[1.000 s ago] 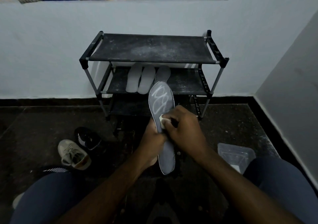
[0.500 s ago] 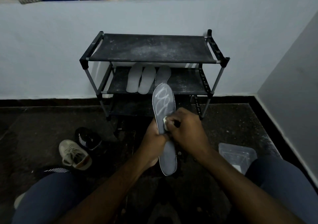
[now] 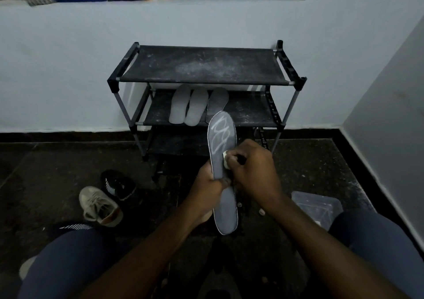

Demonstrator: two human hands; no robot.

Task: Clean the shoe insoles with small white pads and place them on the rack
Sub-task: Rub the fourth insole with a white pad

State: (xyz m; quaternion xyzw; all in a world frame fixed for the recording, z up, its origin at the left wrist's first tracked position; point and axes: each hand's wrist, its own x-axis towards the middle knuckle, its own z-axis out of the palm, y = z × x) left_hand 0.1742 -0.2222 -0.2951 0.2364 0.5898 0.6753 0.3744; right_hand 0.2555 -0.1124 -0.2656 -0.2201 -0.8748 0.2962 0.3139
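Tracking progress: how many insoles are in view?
4. Three insoles lie side by side on the rack's middle shelf; the fourth insole is in the left hand. Shoes may hide others.

four insoles in all: three lie side by side on the middle shelf, the first insole (image 3: 177,109), second insole (image 3: 196,108) and third insole (image 3: 217,101), and a fourth insole (image 3: 223,138) is held up in the left hand (image 3: 210,184). one white pad (image 3: 226,159), pinched in the right hand (image 3: 254,165). one rack (image 3: 202,64) with three shelves. two shoes seen plainly on the floor, one beige shoe (image 3: 101,207) and one black shoe (image 3: 118,184); a striped shape (image 3: 75,226) by the left knee may be a third, too hidden to tell. one clear container (image 3: 316,204).
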